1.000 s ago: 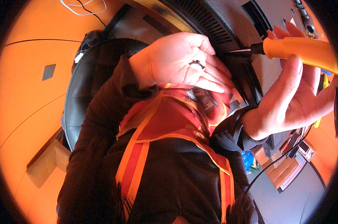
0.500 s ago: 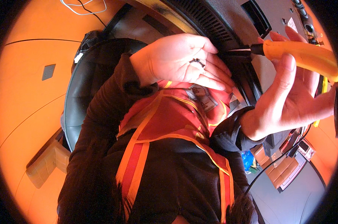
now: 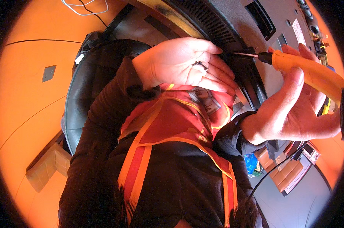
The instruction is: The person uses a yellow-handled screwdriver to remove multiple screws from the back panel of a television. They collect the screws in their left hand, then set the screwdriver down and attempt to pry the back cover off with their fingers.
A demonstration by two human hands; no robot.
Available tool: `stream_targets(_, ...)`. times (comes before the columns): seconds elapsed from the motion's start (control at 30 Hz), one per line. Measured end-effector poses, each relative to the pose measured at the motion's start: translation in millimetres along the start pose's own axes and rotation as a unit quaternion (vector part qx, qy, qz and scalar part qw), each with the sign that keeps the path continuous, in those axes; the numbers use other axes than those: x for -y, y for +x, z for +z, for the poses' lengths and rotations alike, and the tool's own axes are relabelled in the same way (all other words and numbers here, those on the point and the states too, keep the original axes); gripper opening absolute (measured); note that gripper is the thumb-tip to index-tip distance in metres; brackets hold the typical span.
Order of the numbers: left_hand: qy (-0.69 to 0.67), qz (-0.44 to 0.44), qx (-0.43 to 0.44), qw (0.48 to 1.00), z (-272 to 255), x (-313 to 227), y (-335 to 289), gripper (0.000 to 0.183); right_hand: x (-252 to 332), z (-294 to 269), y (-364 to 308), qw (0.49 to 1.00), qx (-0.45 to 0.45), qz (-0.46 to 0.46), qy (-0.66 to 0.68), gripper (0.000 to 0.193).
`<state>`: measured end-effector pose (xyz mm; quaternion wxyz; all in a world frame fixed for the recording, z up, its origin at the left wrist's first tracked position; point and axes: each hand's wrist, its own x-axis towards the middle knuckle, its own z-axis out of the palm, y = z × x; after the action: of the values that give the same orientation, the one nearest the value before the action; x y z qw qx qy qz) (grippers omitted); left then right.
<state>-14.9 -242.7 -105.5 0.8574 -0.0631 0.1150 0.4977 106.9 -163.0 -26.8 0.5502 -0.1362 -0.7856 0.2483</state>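
My left hand [image 3: 179, 62] is turned palm up and slightly cupped, with small black screws [image 3: 199, 65] lying in it. My right hand [image 3: 286, 108] grips a screwdriver [image 3: 309, 72] that has an orange handle, a black collar and a thin metal shaft. The shaft points left toward the edge of a dark vented housing [image 3: 251, 34]. Its tip is hard to make out against the dark edge, so I cannot tell whether it touches. The fingertips of my left hand are close to that edge.
A black chair [image 3: 82, 95] stands at the left on an orange floor [image 3: 31, 110]. Cables [image 3: 86, 9] lie at the top left. To the lower right are brown cardboard pieces [image 3: 288, 176], a blue bag [image 3: 251, 163] and a black cord [image 3: 261, 180]. Connectors line the housing's far right.
The right hand and screwdriver have shifted slightly down and right, uncovering more of a white label on the housing. My left hand has barely moved.
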Motion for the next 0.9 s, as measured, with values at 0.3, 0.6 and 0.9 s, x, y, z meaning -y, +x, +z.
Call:
stream_targets(0.3, 0.026, 0.012, -0.019, 0.999, 8, 2, -4, 0.058, 6, 10, 5, 0.998, -0.063, 0.0, 0.025, 0.07)
stream_targets(0.6, -0.023, 0.017, -0.011, 1.0, 0, 1, -2, 0.048, 12, 7, 7, 0.999, 0.002, 0.03, 0.017, 0.069)
stream_targets(0.9, -0.019, 0.017, 0.0, 1.0, -5, 1, -2, 0.046, -9, -9, 12, 0.998, 0.032, -0.042, 0.039, 0.06)
